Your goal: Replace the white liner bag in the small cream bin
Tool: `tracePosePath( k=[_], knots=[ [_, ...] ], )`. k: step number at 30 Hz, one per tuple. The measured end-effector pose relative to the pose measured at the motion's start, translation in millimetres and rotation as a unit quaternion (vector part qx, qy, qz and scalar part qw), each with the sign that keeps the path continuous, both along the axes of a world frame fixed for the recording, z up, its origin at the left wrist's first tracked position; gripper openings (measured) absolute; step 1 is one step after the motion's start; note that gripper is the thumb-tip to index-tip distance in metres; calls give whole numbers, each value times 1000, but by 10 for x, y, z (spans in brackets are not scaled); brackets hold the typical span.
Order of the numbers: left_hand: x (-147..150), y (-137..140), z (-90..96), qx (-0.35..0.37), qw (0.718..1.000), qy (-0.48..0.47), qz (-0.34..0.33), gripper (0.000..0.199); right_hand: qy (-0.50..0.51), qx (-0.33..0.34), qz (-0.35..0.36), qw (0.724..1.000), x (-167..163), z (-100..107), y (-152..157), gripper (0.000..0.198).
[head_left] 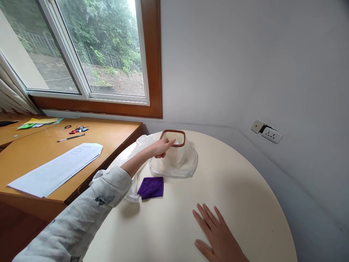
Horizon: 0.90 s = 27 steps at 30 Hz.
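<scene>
The left arm comes in from the lower left of the frame, its pale, patterned sleeve [81, 214] pushed up to the forearm, and stretches out to the centre. There the left hand [160, 147] is at the near left corner of the brown-rimmed bin [180, 146], thumb pointing right over the opening and fingers curled below; I cannot tell whether they pinch the rim. The bin stands upright near the far edge of the pale round table [245, 203], with clear plastic [189, 165] spread around its foot. The right hand [219, 236], at the lower right of centre, is palm down over the table, fingers spread and holding nothing. A purple cloth [152, 187] lies left of centre.
</scene>
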<state>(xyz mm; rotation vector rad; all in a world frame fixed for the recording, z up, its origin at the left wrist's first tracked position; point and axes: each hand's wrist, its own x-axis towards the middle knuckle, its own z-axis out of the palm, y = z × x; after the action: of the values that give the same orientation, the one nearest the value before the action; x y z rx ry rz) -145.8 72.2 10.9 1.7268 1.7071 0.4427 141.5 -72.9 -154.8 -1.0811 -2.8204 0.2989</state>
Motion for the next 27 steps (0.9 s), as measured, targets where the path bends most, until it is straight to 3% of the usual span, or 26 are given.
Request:
tracePosePath(
  k=[9,16,27],
  knots=[
    [-23,161,-98,19,1000,23,3,38,-15,-40,-10,999,-11,55,2,60],
    [-79,215,-146,16,999,35,-17,17,-10,-33,-5,999,-1,22,8,61],
    [-73,246,-115,66,992,94,-45,11,-11,-33,-5,999,3,31,11,61]
  ],
)
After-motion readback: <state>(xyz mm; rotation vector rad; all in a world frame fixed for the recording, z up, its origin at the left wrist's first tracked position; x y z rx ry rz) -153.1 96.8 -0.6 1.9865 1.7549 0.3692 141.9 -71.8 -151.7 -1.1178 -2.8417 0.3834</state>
